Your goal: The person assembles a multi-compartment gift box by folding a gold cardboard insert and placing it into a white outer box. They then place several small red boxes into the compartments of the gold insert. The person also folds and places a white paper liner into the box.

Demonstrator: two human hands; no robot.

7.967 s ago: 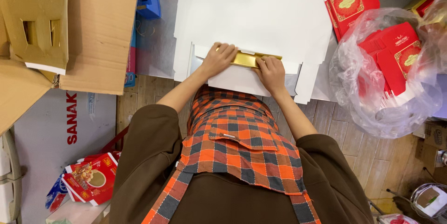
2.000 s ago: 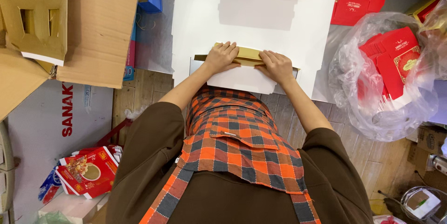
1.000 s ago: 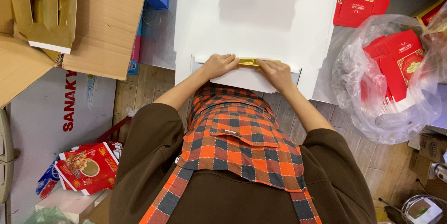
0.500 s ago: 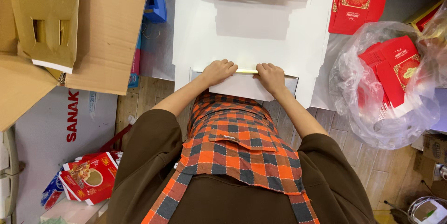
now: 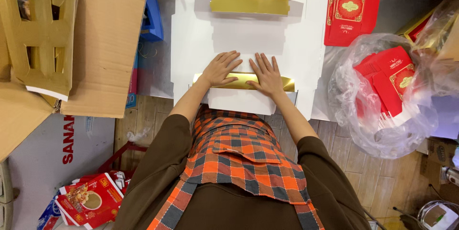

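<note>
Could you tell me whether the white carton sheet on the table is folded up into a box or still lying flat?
Mostly flat: the white carton sheet lies spread on the table, both hands pressing its near gold strip.

One head camera looks steeply down, fairly close, over the white table [image 5: 191,43].

Bright, even overhead light; sharp focus

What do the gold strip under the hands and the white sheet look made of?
Gold strip: likely foil-faced card, with a mirror-like glare and a crisp fold. White sheet: seemingly matte die-cut cardboard, flat, with notched edges and no shine.
</note>
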